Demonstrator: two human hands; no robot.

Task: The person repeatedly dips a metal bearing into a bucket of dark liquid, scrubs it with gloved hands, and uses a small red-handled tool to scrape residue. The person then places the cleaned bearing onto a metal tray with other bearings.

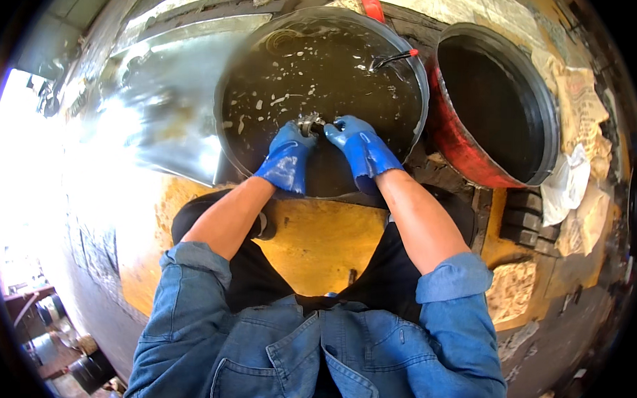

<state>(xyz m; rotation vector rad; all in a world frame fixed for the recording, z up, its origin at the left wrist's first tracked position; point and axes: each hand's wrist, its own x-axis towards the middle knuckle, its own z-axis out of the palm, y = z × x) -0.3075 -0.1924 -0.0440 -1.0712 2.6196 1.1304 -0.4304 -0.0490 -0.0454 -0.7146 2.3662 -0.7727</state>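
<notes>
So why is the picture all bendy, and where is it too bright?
In the head view, the fisheye lens bends straight edges near the rim; the far left is washed out white; glare hides patches of the metal sheet; the metal part at the left hand is too small to make out clearly.

Fisheye cam on wearer's head looks steeply down, fairly close: L hand [292, 140] & R hand [352, 135] nr centre, tub [424, 97] 12 o'clock, jacket [292, 352] 6 o'clock.

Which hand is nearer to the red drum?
Right. The right hand is over the wide tub, to the left of the red drum; the left hand is over the same tub but farther left.
</notes>
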